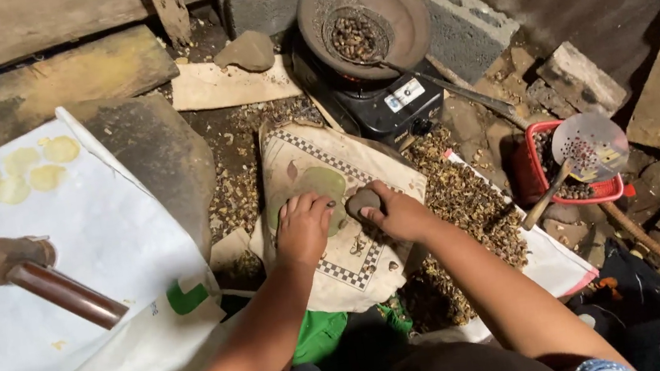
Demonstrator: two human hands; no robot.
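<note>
The stone (pixel 363 201) is small, gray and roundish, and it sits in the right hand (pixel 397 212) near the middle of the picture. The fingers wrap over its right side, so part of it is hidden and I cannot tell its long side or which way it points. It is low over a cloth (pixel 356 258) with a black and white checked edge.

Far on the left lies a big white sack (pixel 70 326) spread on the floor. A few flat yellow discs (pixel 22 173) lie on its top corner. A hammer (pixel 21 269) with a brown head and a dark red handle rests on the sack, with its handle pointing down to the right.

Next comes the left hand (pixel 301 227). It lies flat, fingers close together, pressing on a flat green leaf (pixel 321 185) on the cloth. It holds nothing. The hand covers the lower part of the leaf.

The two hands are just beside each other.

To the right of the cloth is a heap of small brown seeds (pixel 467 210) on the floor. Behind the hands stands a black stove (pixel 387 103) with a round pan (pixel 375 4) on it, and more seeds lie in the pan. Far right is a red basket (pixel 530 178) with a round metal skimmer (pixel 590 147) on top. What is in the basket is hard to make out.
</note>
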